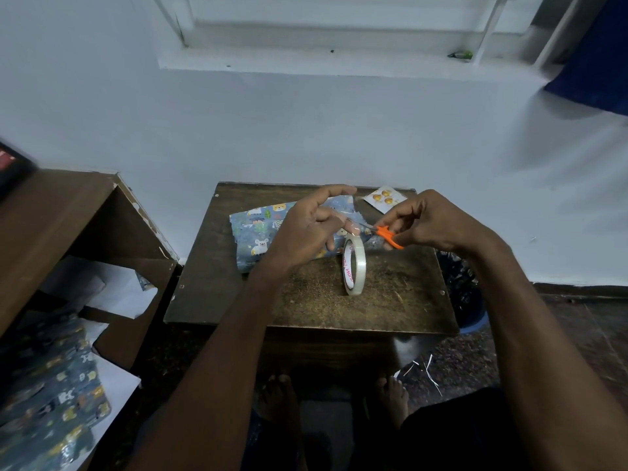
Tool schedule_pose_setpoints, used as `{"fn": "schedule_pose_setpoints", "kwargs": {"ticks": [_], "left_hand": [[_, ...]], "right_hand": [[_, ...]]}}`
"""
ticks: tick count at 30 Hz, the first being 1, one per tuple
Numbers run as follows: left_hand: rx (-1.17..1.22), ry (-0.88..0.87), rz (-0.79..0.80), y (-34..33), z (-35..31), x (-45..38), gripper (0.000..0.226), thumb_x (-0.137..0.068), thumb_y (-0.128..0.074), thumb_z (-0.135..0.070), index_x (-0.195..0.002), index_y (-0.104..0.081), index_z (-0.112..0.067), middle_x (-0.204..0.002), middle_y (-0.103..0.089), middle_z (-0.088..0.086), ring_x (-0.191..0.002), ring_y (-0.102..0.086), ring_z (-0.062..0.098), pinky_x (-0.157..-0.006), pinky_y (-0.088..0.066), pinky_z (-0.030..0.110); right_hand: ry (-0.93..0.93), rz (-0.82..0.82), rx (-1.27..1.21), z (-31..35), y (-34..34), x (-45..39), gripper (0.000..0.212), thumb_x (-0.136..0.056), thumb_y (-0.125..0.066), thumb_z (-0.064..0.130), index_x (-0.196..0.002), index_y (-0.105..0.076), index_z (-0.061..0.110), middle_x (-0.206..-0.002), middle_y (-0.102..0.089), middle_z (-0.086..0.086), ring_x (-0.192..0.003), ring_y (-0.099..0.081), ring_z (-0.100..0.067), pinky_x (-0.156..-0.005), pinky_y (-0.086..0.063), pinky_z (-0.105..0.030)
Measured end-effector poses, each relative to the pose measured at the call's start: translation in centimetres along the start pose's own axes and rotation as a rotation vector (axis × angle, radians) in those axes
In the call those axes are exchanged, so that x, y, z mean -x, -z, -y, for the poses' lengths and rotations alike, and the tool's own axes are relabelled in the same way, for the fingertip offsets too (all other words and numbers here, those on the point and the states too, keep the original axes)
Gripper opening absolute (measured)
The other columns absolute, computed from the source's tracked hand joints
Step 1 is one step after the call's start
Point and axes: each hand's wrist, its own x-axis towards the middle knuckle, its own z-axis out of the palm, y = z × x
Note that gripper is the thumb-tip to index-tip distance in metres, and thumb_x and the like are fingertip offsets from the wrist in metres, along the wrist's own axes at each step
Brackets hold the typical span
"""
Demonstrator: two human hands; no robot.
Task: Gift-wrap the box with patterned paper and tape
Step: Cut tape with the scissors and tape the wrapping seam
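A box wrapped in blue animal-print paper (pixel 260 234) lies at the back of a small brown table (pixel 390 294). A roll of clear tape (pixel 354 265) hangs on its edge in front of the box, a strip of tape running up from it. My left hand (pixel 312 226) pinches the top of that strip above the box. My right hand (pixel 421 220) grips small orange-handled scissors (pixel 385 234), whose blades point left at the strip beside my left fingers.
A white packet with orange pieces (pixel 384 198) lies at the table's back right corner. A brown shelf unit (pixel 78 232) stands to the left, with spare patterned paper (pixel 51 396) and white sheets below it. A dark bin (pixel 464 290) sits to the right. My feet are under the table.
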Motion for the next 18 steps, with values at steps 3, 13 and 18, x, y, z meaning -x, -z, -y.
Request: {"fn": "schedule_pose_setpoints", "kwargs": {"ticks": [3,13,18], "left_hand": [[0.015,0.0,-0.008,0.0,0.2,0.1,0.052,-0.096,-0.066,-0.004,-0.142,-0.056,-0.027,-0.092,-0.081,0.006,-0.062,-0.058,0.041,-0.061,-0.052,0.041],[0.032,-0.052,0.002,-0.4,0.5,0.1,0.068,-0.087,-0.085,-0.007,-0.146,-0.053,-0.022,-0.089,-0.079,0.002,-0.055,-0.044,0.043,-0.06,-0.042,0.038],[0.056,-0.037,0.024,-0.1,0.5,-0.1,0.068,-0.086,-0.085,-0.007,-0.145,-0.053,-0.022,-0.09,-0.08,0.003,-0.059,-0.045,0.033,-0.061,-0.042,0.034]], "right_hand": [[-0.039,-0.066,0.02,-0.2,-0.1,0.2,0.033,-0.078,-0.081,-0.011,-0.102,-0.083,0.012,-0.078,-0.079,-0.006,-0.073,-0.071,-0.01,-0.076,-0.058,-0.021],[-0.34,-0.346,0.59,-2.2,-4.4,-2.8,0.015,-0.077,-0.077,0.016,-0.091,-0.082,0.013,-0.091,-0.071,-0.013,-0.087,-0.061,-0.029,-0.069,-0.05,-0.032],[-0.325,-0.35,0.647,-1.4,-4.9,-3.0,0.017,-0.083,-0.075,0.014,-0.098,-0.081,0.009,-0.1,-0.069,-0.017,-0.102,-0.06,-0.033,-0.072,-0.05,-0.035]]}}
